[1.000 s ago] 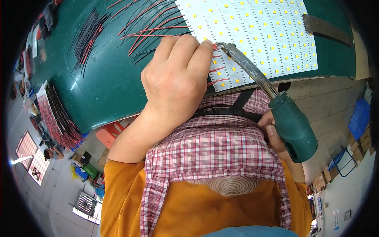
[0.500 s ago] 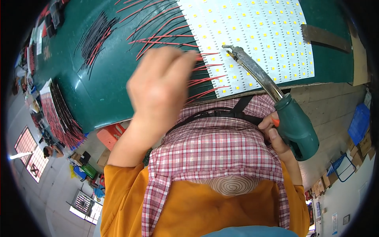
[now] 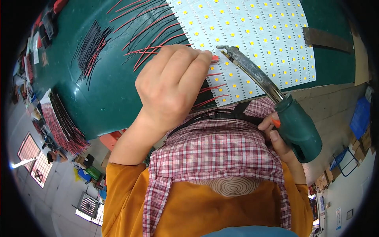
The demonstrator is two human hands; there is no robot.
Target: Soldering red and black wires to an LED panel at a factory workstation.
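Note:
My left hand (image 3: 169, 85) is closed at the left edge of a white LED board (image 3: 252, 33), with yellow LEDs in rows. Short red wire ends (image 3: 215, 59) stick out past its fingertips; the pinch itself is mostly hidden under the knuckles. My right hand (image 3: 278, 138) is wrapped round the green handle of a soldering gun (image 3: 300, 126). Its bent metal tip hovers over or touches the board just right of my left fingertips; I cannot tell which. More red and black wires (image 3: 154, 27) fan out from the board's left edge.
A loose pile of black and red wires (image 3: 91, 51) lies on the green tabletop (image 3: 106, 102). Bundled red and black wires (image 3: 63, 122) hang at the table's left edge. A flat metal bar (image 3: 327, 39) lies across the board's right edge.
My left hand has moved right, up to the soldering gun's tip, and red wire ends now show at its fingertips. The board has shifted slightly in view. My right hand keeps its hold.

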